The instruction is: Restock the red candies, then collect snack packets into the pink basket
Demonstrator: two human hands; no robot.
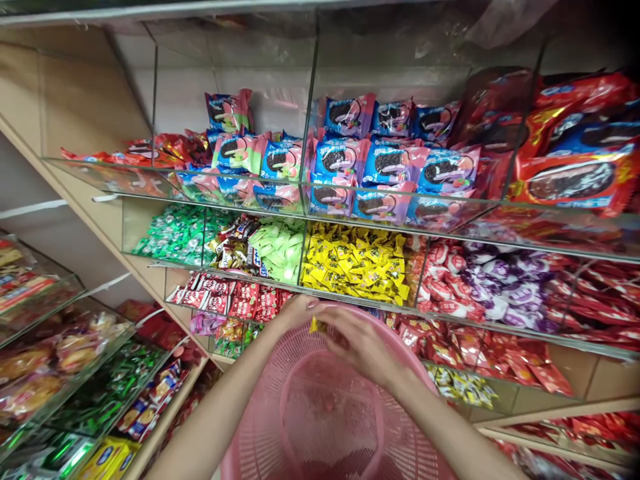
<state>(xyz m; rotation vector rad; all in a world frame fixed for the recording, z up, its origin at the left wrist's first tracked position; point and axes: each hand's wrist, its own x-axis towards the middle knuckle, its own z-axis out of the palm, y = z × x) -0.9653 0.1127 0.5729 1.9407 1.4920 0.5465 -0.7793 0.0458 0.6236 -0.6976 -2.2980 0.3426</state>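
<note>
Basket (pixel 265 420) opens upward beneath both arms, just below the yellow sweets (pixel 357 263), a spot that probably keeps the reach between them short. Glass dividers (pixel 303 253) appear to keep each kind apart. One yellow sweet (pixel 319 325) shows between the hands, above the basket; whether fingers grip it, I cannot tell. The left hand (pixel 299 312) bends inward by the far rim, partly closed, its hold unclear. The right hand (pixel 357 339) slants in, back upward, fingers loosely curled and slightly spread.
</note>
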